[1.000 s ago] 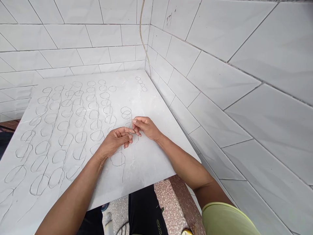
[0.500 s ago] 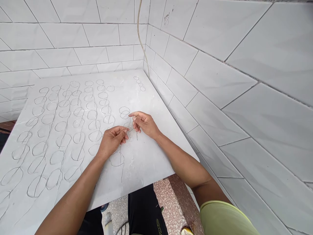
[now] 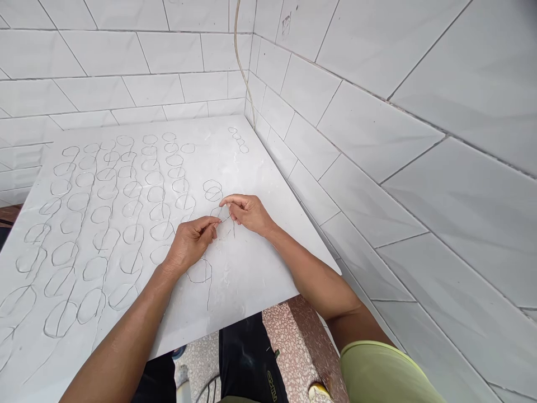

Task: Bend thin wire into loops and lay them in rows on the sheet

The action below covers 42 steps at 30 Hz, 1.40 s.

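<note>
A thin wire (image 3: 225, 220) is spanning the gap between both hands, over the white tabletop's (image 3: 260, 263) right half. The left hand (image 3: 191, 240) is pinching it between thumb and forefinger. The right hand's (image 3: 248, 214) fingers are bending beside it; whether they are gripping cannot be told. Rows of wire loops (image 3: 109, 216) are covering the tabletop's left half. White wall tiles (image 3: 361, 140) are bordering its right edge.

40+ wire loops (image 3: 62, 318), 2 hands (image 3: 189, 242), 1 tbl (image 3: 255, 268)
</note>
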Tool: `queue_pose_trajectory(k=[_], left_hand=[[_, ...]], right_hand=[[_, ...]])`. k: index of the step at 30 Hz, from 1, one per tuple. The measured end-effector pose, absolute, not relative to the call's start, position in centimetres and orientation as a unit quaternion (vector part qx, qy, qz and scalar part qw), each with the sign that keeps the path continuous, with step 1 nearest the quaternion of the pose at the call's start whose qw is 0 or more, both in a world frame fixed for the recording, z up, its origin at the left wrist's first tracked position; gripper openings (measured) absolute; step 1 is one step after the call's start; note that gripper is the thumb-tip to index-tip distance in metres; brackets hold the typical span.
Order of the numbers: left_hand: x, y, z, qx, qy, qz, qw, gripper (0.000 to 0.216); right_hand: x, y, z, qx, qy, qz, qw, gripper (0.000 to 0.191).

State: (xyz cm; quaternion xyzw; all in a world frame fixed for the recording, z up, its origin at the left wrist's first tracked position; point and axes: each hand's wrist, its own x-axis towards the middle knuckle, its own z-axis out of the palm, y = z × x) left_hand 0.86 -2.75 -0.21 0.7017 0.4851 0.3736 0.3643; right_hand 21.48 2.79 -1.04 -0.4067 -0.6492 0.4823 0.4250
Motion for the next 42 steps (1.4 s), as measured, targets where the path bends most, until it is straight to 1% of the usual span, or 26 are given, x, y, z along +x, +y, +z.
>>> queue_pose_trajectory(k=[4, 8, 12, 15, 18, 20, 23, 25, 28, 33, 35, 37, 42], left_hand=[[1.0, -2.8, -0.2, 0.729, 0.475, 0.361, 0.337, 0.025], [1.3, -3.0, -0.3, 0.721, 0.496, 0.362, 0.322, 0.026], [1.5, -3.0, -0.5, 0.680, 0.534, 0.401, 0.304, 0.024], [1.6, -3.0, -0.4, 0.643, 0.555, 0.438, 0.294, 0.022], [1.5, -2.9, -0.2, 0.609, 0.574, 0.461, 0.296, 0.021], [1.6, -2.9, -0.2, 0.592, 0.588, 0.468, 0.291, 0.021], [1.7, -3.0, -0.2, 0.580, 0.604, 0.468, 0.282, 0.021], [1.7, -2.9, -0.4, 0.583, 0.603, 0.465, 0.284, 0.022], [1.8, -2.9, -0.8, 0.607, 0.588, 0.452, 0.287, 0.024], [1.7, -2.7, -1.5, 0.650, 0.557, 0.421, 0.300, 0.027], [1.7, -2.7, -1.7, 0.654, 0.547, 0.419, 0.310, 0.026], [1.8, -2.7, -1.6, 0.653, 0.540, 0.421, 0.324, 0.026], [2.1, -2.7, -1.2, 0.607, 0.534, 0.459, 0.368, 0.025]], right_hand=[[21.9, 2.7, -0.8, -0.402, -0.675, 0.469, 0.405, 0.027], [22.0, 2.8, -0.5, -0.394, -0.667, 0.488, 0.401, 0.028], [21.7, 3.1, -0.5, -0.395, -0.631, 0.516, 0.424, 0.038], [21.5, 3.1, -0.4, -0.400, -0.596, 0.539, 0.441, 0.041], [21.2, 2.7, -0.2, -0.377, -0.609, 0.582, 0.385, 0.043], [20.8, 2.2, -0.2, -0.359, -0.633, 0.596, 0.340, 0.039], [19.9, 1.3, -0.3, -0.356, -0.647, 0.591, 0.323, 0.032], [19.4, 0.8, -0.6, -0.377, -0.645, 0.576, 0.330, 0.028], [18.8, 0.4, -1.1, -0.409, -0.670, 0.516, 0.343, 0.028], [19.1, 0.4, -1.7, -0.388, -0.762, 0.390, 0.341, 0.033], [19.2, 0.5, -1.9, -0.381, -0.776, 0.373, 0.336, 0.033], [19.3, 0.6, -1.9, -0.390, -0.759, 0.405, 0.330, 0.034], [19.3, 1.0, -1.4, -0.422, -0.657, 0.535, 0.322, 0.034]])
